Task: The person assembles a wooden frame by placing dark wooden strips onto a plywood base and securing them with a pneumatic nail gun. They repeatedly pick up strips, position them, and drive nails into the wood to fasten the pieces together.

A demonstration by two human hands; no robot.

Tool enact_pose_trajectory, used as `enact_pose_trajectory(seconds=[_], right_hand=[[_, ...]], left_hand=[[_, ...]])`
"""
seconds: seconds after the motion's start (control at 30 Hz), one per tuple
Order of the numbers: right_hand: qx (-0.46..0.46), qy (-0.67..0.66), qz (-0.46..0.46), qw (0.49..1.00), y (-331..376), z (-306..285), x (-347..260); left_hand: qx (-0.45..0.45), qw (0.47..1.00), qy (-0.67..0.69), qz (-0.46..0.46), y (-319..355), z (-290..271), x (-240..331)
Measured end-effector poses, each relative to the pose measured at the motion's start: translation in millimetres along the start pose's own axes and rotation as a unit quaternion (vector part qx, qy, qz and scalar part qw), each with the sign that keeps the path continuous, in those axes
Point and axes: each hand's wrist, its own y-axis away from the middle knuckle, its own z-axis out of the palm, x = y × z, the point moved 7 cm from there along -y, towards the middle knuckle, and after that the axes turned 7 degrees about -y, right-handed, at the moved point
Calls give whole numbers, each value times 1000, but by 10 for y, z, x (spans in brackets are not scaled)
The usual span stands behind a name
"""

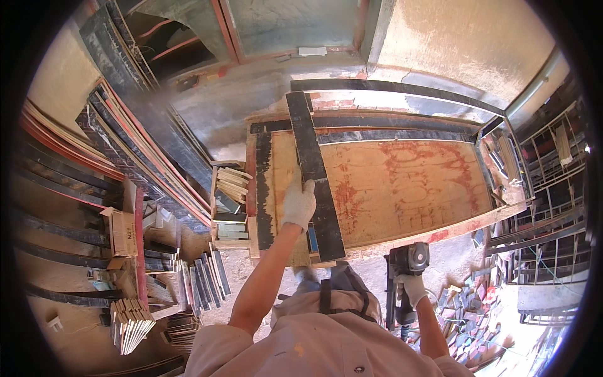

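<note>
In a pale work glove, my left hand [299, 202] grips the edge of a long black-faced board [309, 141], thumb on its top face. That board lies crosswise over the left part of a wooden workbench [402, 195], its near end at the front edge. A pale strip of wood [284, 160] shows beside it, partly under my hand. At my right side, off the bench's front edge, my gloved right hand [413, 290] is closed around the handle of a black nail gun [408, 259]. The nail gun points away from the board, and my grip partly hides it.
Long boards [151, 151] lean against the wall at left. A small box of wood blocks [231, 188] adjoins the bench's left end. A black-edged frame [402, 91] runs along its back. Offcuts [471, 308] litter the floor at right, near metal racks [546, 188].
</note>
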Motion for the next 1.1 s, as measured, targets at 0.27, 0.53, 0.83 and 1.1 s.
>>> enact_pose_trajectory(seconds=[0.27, 0.53, 0.83, 1.1], right_hand=[[28, 29, 23, 999, 195, 88, 221], [17, 17, 13, 1000, 65, 248, -245], [-15, 96, 1, 995, -173, 472, -1047], [-205, 186, -192, 941, -647, 1335, -2725]], left_hand=[[-15, 1000, -27, -3, 27, 12, -81], [72, 996, 5, 50, -11, 21, -156], [83, 994, 57, 44, -28, -1, -78], [75, 995, 61, 12, -54, 76, -97]])
